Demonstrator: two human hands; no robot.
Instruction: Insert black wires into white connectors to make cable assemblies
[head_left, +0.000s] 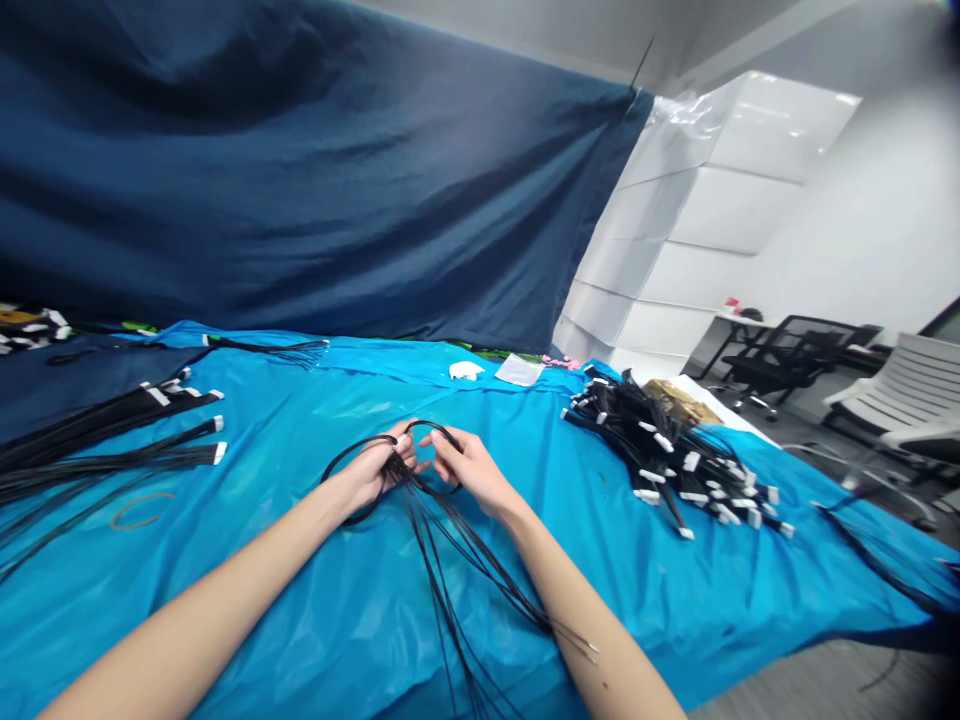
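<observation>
Black cables point(411, 482) are gathered in loops above the blue cloth, with their loose thin ends trailing down to the right across my right forearm. My left hand point(379, 466) is closed around the bundle where the loops cross; its fingers partly hide the crossing. On the other side, my right hand point(474, 466) has its fingers curled at the right-hand loop, with the cable running around them. Some of its fingertips lie behind the loop.
Blue cloth point(300, 580) covers the table. Black cable bundles with white connectors point(690, 470) are heaped at right; more cable bundles point(172, 455) lie at left near a brown rubber band point(142, 510). A white packet point(519, 370) lies at the back, before a dark curtain point(337, 180).
</observation>
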